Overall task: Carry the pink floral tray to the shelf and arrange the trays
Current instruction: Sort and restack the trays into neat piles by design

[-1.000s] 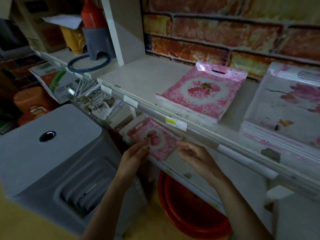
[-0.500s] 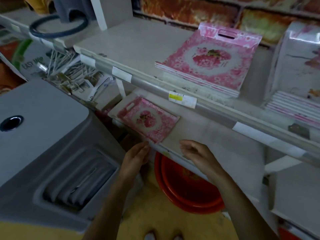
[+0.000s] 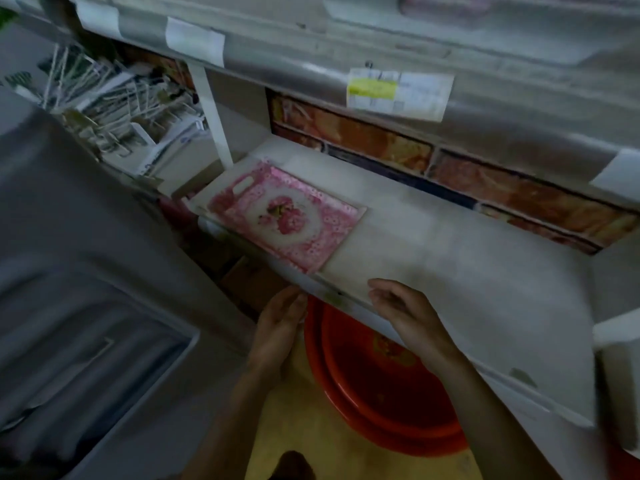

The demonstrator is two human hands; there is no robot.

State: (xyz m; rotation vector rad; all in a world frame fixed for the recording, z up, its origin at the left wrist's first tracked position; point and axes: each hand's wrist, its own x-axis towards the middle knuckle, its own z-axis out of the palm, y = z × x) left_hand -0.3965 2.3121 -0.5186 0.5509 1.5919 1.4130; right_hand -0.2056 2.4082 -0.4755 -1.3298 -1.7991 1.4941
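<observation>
Pink floral tray [image 3: 287, 216] lies flat on the shelf [image 3: 450, 265], slanting from back left to front right, just past both hands, whose fingers are loose and hold nothing, with the left hand [image 3: 277, 327] nearer than the right hand [image 3: 405, 310].

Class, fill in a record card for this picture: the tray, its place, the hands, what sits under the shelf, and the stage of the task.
Tray: pink floral tray, lying flat, handle slot toward the back left
Place: lower shelf, at its left end, by the front edge
Hands: left hand and right hand, both empty, at the shelf's front edge, not touching the tray
Under shelf: red basin on the floor
Task stage: tray set down on the shelf
</observation>
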